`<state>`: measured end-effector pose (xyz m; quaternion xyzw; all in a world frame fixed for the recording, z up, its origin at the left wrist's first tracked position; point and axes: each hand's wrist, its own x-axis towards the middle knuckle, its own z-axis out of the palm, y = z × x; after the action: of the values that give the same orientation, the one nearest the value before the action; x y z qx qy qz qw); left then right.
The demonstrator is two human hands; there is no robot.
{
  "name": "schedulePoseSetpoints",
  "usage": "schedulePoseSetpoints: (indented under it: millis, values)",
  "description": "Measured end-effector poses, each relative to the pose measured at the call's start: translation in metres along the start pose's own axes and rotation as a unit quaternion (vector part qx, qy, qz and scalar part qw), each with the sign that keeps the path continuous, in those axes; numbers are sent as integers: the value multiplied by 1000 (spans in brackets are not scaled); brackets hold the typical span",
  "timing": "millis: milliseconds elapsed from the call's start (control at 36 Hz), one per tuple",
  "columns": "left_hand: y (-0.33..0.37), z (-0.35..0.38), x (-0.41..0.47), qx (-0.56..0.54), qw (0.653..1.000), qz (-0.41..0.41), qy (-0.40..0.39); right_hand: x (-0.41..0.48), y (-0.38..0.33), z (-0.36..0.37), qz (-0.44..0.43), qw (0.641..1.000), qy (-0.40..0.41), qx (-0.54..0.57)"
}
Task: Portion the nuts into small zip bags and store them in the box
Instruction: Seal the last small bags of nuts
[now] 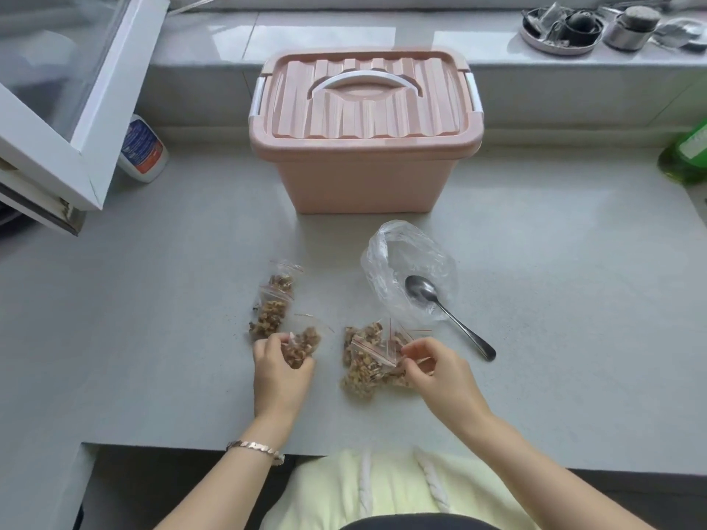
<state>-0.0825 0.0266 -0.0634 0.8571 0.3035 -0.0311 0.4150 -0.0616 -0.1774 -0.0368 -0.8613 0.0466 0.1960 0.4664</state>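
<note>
A pink lidded box [363,147] with a white handle stands shut at the back of the grey counter [535,300]. My left hand [281,372] grips a small zip bag of nuts [304,344]. Two more filled zip bags [271,304] lie just beyond it, one partly over the other. My right hand [440,372] pinches the edge of a pile of filled zip bags [373,361] with red seal lines. An empty, crumpled clear plastic bag [409,269] lies behind the pile with a metal spoon [440,307] resting on it.
An open white window frame [76,109] juts over the counter at the left, with a white bottle [142,149] beside it. A green bottle [686,154] sits at the right edge. A tray of dark items [558,28] and a metal jar [631,26] stand on the sill.
</note>
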Motion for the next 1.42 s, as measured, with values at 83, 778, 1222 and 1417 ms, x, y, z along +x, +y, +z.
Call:
schedulePoseSetpoints:
  millis: [83,778,1222,1417]
  values:
    - [17,-4,-17,-64,997,36,3,-3,-12,-7,-22,999,9,37]
    - [90,-24,-63,-423,876,81,-219,-37,-68,-49,-197,974,6,111]
    - [103,-30,-72,-423,882,78,-190,-41,-79,-56,-33,939,-43,339]
    - [102,-29,-74,-412,888,80,-188,-41,-79,-58,-54,939,-32,339]
